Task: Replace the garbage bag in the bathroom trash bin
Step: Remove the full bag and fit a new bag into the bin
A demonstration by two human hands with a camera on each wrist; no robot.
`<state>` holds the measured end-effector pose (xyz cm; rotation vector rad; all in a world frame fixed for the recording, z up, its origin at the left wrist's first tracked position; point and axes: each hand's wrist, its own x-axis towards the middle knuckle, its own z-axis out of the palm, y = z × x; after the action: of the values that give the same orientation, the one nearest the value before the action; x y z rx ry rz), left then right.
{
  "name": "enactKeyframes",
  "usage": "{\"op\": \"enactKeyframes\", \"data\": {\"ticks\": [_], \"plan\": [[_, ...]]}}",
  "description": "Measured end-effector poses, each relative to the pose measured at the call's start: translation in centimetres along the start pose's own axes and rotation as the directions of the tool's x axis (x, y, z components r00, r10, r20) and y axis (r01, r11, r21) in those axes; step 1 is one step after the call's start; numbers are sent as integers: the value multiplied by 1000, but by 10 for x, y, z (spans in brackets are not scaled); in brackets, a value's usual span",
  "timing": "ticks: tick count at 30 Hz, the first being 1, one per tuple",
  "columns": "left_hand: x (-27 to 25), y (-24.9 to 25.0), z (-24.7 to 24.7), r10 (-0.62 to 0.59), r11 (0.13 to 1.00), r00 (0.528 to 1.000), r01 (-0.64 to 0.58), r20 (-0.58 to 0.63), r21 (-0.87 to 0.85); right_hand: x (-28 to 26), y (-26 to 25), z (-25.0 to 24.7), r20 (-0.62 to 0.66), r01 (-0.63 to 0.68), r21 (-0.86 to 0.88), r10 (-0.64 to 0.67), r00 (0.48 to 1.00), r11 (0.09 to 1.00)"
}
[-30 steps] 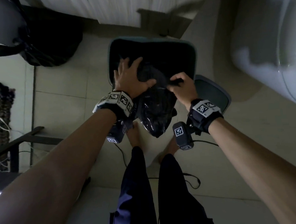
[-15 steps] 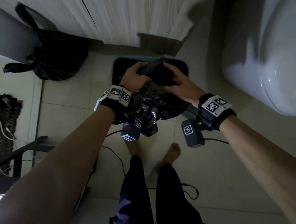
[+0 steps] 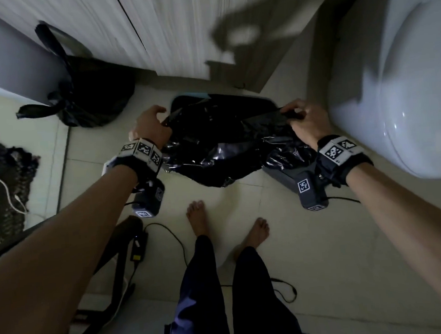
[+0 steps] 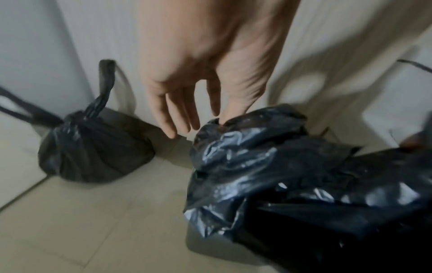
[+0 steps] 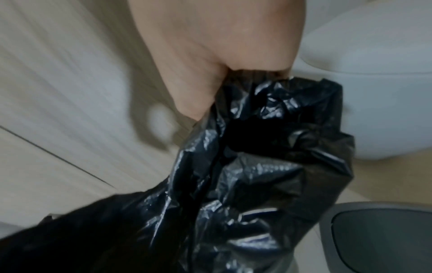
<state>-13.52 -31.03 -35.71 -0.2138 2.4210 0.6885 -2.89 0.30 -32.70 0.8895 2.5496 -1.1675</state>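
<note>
Since the earlier frame the hands are moving apart, stretching the garbage bag point(image 3: 225, 143) sideways, its long axis running left-right over the trash bin point(image 3: 243, 103). Left hand point(image 3: 151, 124) is pinching one end, right hand point(image 3: 306, 120) gripping the other.

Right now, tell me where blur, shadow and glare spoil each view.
Head view: dim, hand shadows on the cabinet. Left wrist view: left hand and tied bag blurred. Right wrist view: soft, glare streaks on the new bag.

a home bathroom: white toilet point(image 3: 401, 81) on pale floor tiles point(image 3: 324, 251), beside a ribbed cabinet point(image 3: 168, 27).
</note>
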Motion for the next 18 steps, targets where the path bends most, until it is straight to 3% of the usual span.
{"op": "enactKeyframes", "data": {"ticks": [2, 5, 8, 12, 14, 15, 18], "plan": [[-9, 9, -3, 195, 978, 981, -193, -20, 75, 1, -1, 0, 29, -1, -58, 3, 1000, 998], [-29, 32, 2, 487, 852, 870, -492, 76, 180, 4, -1, 3, 53, -6, -153, 14, 998, 988], [-46, 49, 14, 446, 760, 820, -558, 358, 333, 8, 1, 2, 46, -49, -141, 56, 997, 989], [-58, 54, 26, 353, 662, 746, -625, 565, 413, 13, 3, -4, 64, -85, -143, 95, 993, 986], [-56, 50, 29, 361, 612, 722, -661, 590, 435, 15, 2, -10, 70, -89, -154, 101, 992, 984], [-55, 51, 29, 383, 606, 732, -659, 563, 444, 16, 1, -13, 66, -94, -155, 105, 992, 984], [-48, 52, 22, 383, 746, 825, -542, 415, 388, 18, -3, -15, 39, -97, -203, 107, 994, 974]]}}
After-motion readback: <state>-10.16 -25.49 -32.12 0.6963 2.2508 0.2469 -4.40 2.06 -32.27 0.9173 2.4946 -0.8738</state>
